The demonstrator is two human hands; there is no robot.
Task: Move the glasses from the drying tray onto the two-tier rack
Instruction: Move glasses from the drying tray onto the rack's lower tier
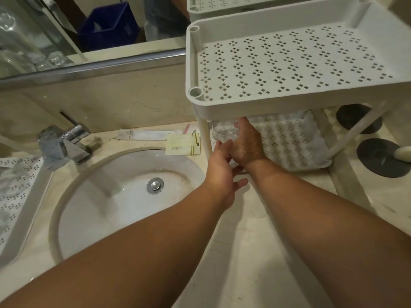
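1. Now the right hand [246,141] is wrapped around a clear glass [223,131] and holds it just under the top shelf [289,61] of the white rack [204,138], at the edge of the bottom shelf [289,138].
2. Beside it, the left hand [222,174] is open, with its fingers spread. One fingertip comes close to the glass, but I cannot tell if it touches.
3. I think the step in hand is putting this glass on the bottom shelf.
4. Next, the glass needs to go in past the rack leg and sit flat on the shelf. Then the right hand can let go.
5. More glasses look to be waiting in the tray [20,190] on the far left, past the sink [124,196]. They are blurry.
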